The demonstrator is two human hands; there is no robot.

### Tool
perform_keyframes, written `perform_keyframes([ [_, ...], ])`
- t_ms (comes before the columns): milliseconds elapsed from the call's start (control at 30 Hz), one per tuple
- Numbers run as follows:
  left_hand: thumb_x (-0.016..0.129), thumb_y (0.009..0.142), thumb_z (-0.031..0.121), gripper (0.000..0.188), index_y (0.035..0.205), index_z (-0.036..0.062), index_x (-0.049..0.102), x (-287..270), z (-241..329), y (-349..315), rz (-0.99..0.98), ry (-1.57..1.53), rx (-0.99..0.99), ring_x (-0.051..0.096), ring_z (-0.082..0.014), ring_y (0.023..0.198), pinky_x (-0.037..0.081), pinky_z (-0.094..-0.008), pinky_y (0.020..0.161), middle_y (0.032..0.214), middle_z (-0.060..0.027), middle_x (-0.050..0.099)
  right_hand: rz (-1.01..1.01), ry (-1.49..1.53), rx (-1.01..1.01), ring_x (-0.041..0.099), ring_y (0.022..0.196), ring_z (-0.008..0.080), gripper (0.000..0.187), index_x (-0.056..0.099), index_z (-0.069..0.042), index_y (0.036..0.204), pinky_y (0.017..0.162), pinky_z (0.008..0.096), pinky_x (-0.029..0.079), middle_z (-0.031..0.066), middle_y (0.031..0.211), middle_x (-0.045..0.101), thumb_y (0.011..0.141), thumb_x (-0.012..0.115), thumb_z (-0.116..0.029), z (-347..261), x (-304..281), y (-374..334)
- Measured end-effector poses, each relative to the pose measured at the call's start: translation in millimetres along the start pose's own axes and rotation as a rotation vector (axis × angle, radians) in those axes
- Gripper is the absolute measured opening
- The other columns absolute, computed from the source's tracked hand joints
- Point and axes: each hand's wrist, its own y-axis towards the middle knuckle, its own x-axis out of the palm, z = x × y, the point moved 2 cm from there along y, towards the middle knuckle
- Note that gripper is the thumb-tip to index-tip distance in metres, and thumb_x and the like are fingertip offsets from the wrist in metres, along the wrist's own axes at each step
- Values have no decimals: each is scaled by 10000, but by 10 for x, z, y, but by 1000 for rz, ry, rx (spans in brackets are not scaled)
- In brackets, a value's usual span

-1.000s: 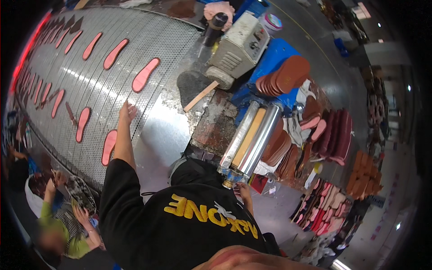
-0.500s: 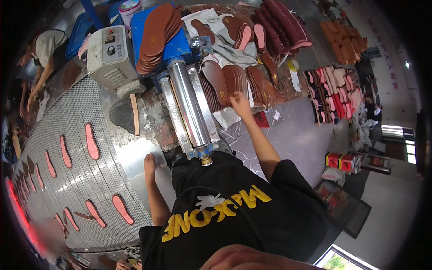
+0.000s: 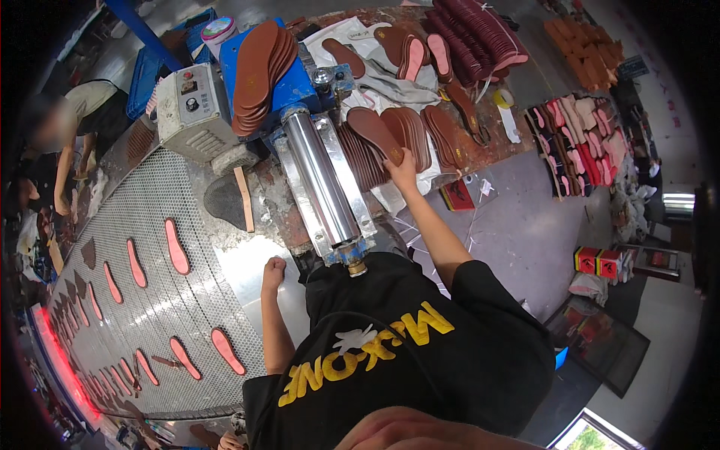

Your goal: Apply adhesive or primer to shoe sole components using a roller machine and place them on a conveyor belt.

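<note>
At the workbench's near edge, my right hand pinches the heel end of a brown insole. That insole lies slanted over a row of stacked brown insoles, its toe pointing away from me. Right beside it stands another fanned stack of brown insoles. My left hand hangs over the bare metal plate by the conveyor, its fingers curled closed and nothing visible in them. Between my arms a roller machine with a shiny steel cylinder reaches toward my body.
On the left, a mesh conveyor carries rows of pink insoles. A blue machine top holds more brown insoles beside a grey control box. Maroon insole bundles lie at the back. Another person works at far left.
My right hand has closed on the heel of the top insole, which has shifted slightly on its stack. My left hand's fingers have curled in. The whole view has shifted a little.
</note>
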Motion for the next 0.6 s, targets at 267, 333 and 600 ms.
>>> perform_keyframes([
  [267, 565, 815, 89, 85, 859, 19, 585, -297, 339, -31, -255, 180, 91, 546, -119, 721, 452, -263, 687, 788, -31, 598, -244, 379, -75, 507, 1016, 162, 580, 450, -24, 1204, 880, 284, 408, 76, 1094, 526, 667, 667, -70, -427, -942, 76],
  [333, 608, 807, 88, 226, 1007, -10, 573, -390, 815, -132, -160, 330, 254, 570, -153, 859, 449, -277, 789, 923, -63, 619, -359, 323, -78, 505, 1028, 161, 596, 457, -42, 1214, 894, 285, 402, 63, 1101, 525, 644, 631, -54, -672, -1238, 46],
  [600, 711, 708, 147, 595, 1244, 54, 471, 107, 2990, -812, -103, 465, 713, 484, -264, 1149, 392, -348, 929, 1251, -132, 498, -604, -80, -485, 500, 1076, 296, 603, 455, -42, 1217, 905, 315, 392, 171, 1144, 488, 631, 599, -63, -1445, -848, -115],
])
